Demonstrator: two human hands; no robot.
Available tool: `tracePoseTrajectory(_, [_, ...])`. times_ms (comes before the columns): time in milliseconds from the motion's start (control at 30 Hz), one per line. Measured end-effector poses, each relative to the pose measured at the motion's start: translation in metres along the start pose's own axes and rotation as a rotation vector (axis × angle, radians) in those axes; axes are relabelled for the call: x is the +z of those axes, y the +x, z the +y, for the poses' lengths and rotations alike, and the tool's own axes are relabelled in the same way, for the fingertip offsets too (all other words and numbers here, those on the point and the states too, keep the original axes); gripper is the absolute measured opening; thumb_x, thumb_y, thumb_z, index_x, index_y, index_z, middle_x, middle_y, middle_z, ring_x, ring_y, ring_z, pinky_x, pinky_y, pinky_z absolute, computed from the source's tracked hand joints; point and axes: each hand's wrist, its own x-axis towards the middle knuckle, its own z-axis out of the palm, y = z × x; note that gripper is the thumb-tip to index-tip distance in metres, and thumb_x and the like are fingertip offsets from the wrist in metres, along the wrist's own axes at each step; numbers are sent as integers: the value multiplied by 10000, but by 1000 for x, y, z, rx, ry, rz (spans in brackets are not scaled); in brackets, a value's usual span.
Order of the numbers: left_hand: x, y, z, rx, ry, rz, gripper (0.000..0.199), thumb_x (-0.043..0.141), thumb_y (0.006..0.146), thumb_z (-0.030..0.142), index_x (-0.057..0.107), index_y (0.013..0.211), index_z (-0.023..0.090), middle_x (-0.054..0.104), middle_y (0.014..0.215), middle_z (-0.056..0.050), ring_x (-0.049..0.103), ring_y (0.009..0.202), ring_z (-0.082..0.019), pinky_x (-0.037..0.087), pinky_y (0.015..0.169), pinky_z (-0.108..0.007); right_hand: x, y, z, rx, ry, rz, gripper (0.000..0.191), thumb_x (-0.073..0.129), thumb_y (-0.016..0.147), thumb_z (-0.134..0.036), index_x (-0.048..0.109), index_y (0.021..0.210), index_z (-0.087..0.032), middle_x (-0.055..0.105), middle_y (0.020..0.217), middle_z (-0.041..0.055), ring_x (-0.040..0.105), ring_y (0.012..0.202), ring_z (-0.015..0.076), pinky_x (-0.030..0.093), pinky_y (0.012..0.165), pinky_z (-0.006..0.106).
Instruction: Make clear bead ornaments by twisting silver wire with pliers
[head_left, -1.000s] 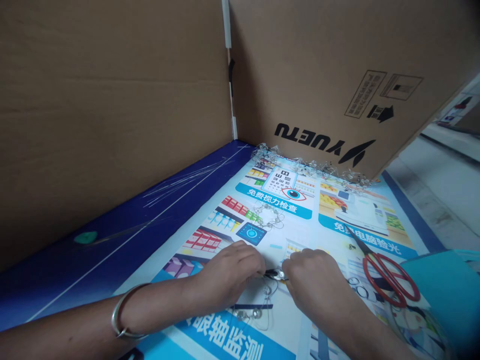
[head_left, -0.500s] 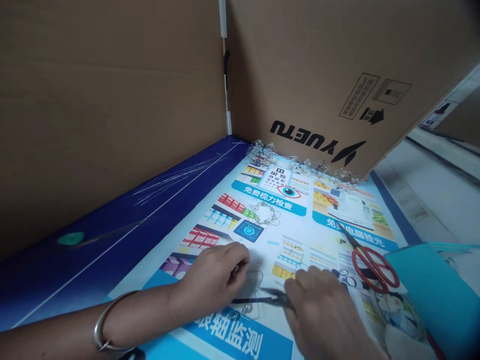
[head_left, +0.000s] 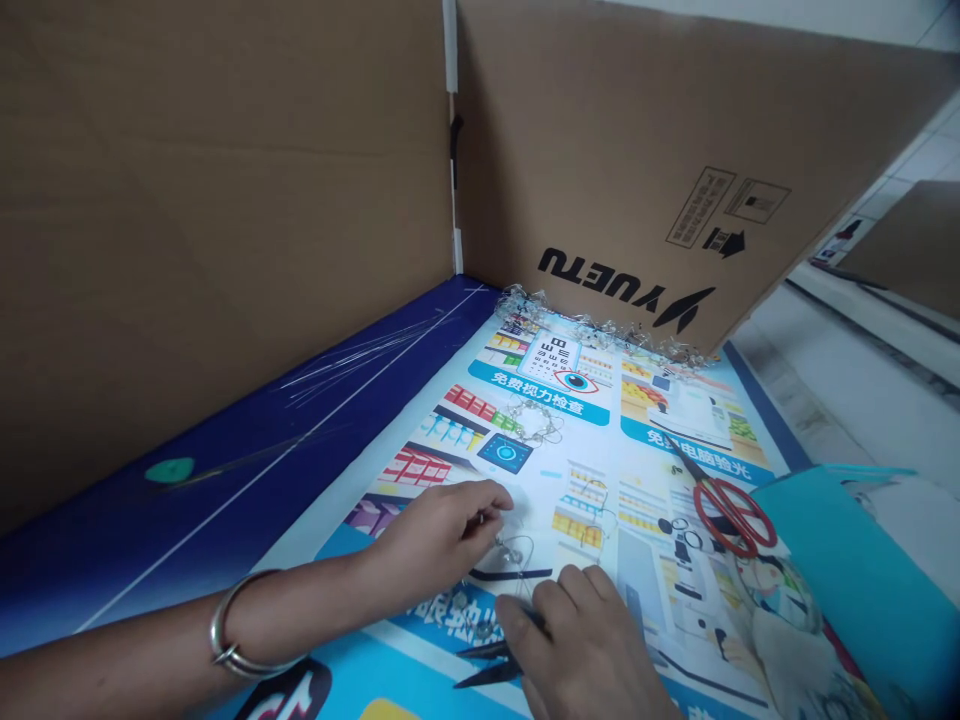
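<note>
My left hand (head_left: 450,530), with a silver bangle on its wrist, is over the printed sheet, thumb and fingertips pinched on a thin wire piece with small clear beads (head_left: 512,550). The wire loops down beside the fingertips. My right hand (head_left: 577,640) is wrapped round dark pliers (head_left: 491,668), whose jaws point left, parted, over the lower part of the sheet. Some clear beads (head_left: 484,630) lie just above the jaws. Another beaded wire ring (head_left: 536,422) rests on the sheet beyond my left hand.
Red-handled scissors (head_left: 735,515) lie at the right, near a turquoise folder (head_left: 855,570) and a clear bag (head_left: 802,650). Beaded wire pieces (head_left: 600,330) line the foot of the cardboard wall (head_left: 637,150). Loose wires (head_left: 360,355) and a green piece (head_left: 170,470) lie at the left.
My right hand has moved toward me and left with the pliers, and their jaws are now apart. My left hand has shifted slightly right, still pinching the wire. The camera view has shifted slightly.
</note>
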Motion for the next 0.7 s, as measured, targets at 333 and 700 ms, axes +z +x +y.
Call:
tracePoseTrajectory(333, [-4, 4, -4, 81, 69, -50, 172, 469, 789, 95, 593, 853, 194, 599, 780, 12, 547, 716, -132, 385, 622, -222, 6, -2, 11, -61, 73, 4, 207, 395, 868, -183, 575, 969, -202, 538, 711, 30, 390, 634, 155, 222, 600, 320])
tracePoseTrajectory(700, [1, 8, -4, 250, 265, -157, 165, 439, 886, 203, 599, 851, 193, 574, 786, -14, 536, 724, -149, 377, 641, -244, 13, -2, 20, -105, 144, 6, 227, 369, 898, -190, 582, 974, -194, 572, 744, 29, 417, 650, 151, 239, 609, 324])
